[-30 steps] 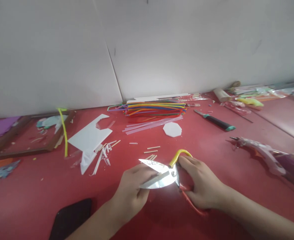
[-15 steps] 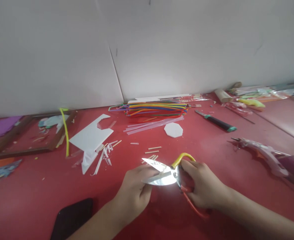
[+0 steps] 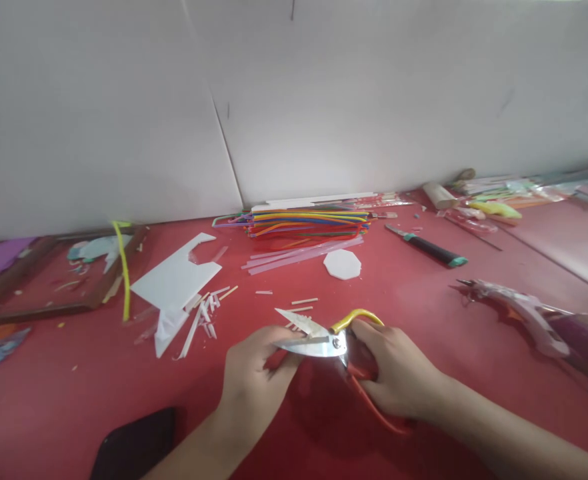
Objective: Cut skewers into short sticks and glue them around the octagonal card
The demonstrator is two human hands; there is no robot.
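Note:
My right hand (image 3: pixel 399 363) is closed around the handles of a pair of scissors (image 3: pixel 327 345), one handle yellow and one red. The blades point left and stand apart. A short, flat wooden stick (image 3: pixel 307 341) lies along the blades, and my left hand (image 3: pixel 259 367) pinches its left end. The fingertips of that hand are partly hidden behind the lower blade. Just beyond the blades, several cut stick pieces (image 3: pixel 304 309) lie on the red table (image 3: pixel 354 440).
A white octagon (image 3: pixel 343 264), bundled coloured pipe cleaners (image 3: pixel 309 223) and a black-handled knife (image 3: pixel 431 250) lie farther back. White cut sheet (image 3: pixel 174 273) and scraps are left. A glue gun (image 3: pixel 524 307) lies right, a dark phone (image 3: pixel 137 443) near front left.
The view has shifted slightly. Both hands and the scissors appear a little farther left and higher. The left hand has turned somewhat, still pinching the stick; the blades remain apart.

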